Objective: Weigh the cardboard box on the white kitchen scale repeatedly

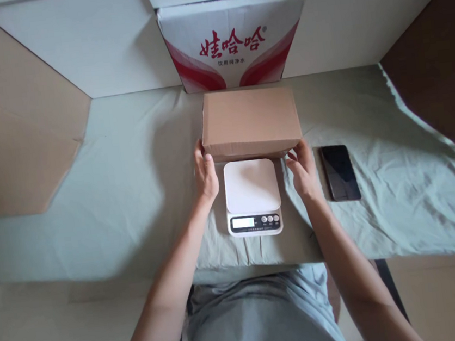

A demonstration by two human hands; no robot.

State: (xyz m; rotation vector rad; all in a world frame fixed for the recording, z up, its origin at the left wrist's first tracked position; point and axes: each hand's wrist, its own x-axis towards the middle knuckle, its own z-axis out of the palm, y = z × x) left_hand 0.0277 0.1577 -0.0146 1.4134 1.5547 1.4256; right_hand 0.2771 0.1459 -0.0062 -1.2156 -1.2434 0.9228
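Observation:
A plain brown cardboard box (250, 121) sits closed on the cloth-covered table, just behind a white kitchen scale (252, 195). My left hand (205, 174) grips the box's near left corner, thumb on its front face. At the near right corner, my right hand (302, 170) touches the box with fingers curled against its lower edge. The scale's platform is bare and its display and buttons face me.
A black phone (339, 172) lies screen-up right of the scale. A white carton with red printing (233, 41) stands behind the brown box. Flat cardboard sheets (13, 134) lean at the left, a dark panel (441, 64) at the right. Pale green cloth (132, 203) covers the table.

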